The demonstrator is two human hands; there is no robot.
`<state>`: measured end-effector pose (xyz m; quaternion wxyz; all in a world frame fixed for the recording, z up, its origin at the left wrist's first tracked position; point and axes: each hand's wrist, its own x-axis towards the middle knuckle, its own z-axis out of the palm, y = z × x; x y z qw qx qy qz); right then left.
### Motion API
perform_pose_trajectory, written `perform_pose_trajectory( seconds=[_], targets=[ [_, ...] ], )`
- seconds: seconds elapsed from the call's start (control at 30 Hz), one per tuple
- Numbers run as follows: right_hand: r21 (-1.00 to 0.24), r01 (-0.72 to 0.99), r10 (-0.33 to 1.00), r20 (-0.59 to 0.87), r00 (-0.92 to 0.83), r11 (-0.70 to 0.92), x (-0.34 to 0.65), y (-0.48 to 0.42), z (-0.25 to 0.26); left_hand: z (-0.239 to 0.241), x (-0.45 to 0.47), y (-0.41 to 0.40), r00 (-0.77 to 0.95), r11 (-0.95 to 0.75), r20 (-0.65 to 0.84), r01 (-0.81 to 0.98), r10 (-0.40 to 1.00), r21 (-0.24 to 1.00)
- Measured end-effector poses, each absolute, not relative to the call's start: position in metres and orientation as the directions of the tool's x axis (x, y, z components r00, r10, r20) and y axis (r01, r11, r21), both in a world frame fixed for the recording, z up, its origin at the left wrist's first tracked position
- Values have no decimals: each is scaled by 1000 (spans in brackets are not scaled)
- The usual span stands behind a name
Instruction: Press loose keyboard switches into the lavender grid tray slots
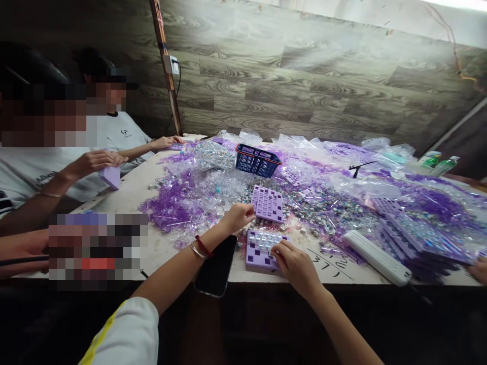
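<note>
Purple square-holed block (259, 260) under curled right hand (297, 262) wants light, level fingertip pressure; curled left hand (237, 219) sits beside purple gridded panel (267, 204), either pinch unclear.

The grid block (255, 259) at my fingers (280, 252) looks smooth and matt, like foam, beneath glossy, clear plastic-looking pieces (263, 239). My bracelet (198, 251) is shiny metal, the phone (216, 271) glossy black, the basket (258, 163) plastic, the bags (251, 136) crinkled see-through film.

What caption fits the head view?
Left hand and right hand at two purple blocks with square holes, dark blue plastic basket behind.
</note>
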<state>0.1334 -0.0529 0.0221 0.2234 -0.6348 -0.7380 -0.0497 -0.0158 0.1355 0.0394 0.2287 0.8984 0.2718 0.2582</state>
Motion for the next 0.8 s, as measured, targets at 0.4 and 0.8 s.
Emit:
perform_pose_trajectory(
  seconds=[0.4, 0.8],
  targets=[
    [-316, 912, 934, 318, -160, 264, 141, -47, 29, 49, -7, 105, 885, -333, 116, 46, 451, 942],
    [-569, 778, 893, 449, 22, 266, 141, -56, 42, 45, -8, 87, 926, -216, -14, 102, 376, 971]
  ],
)
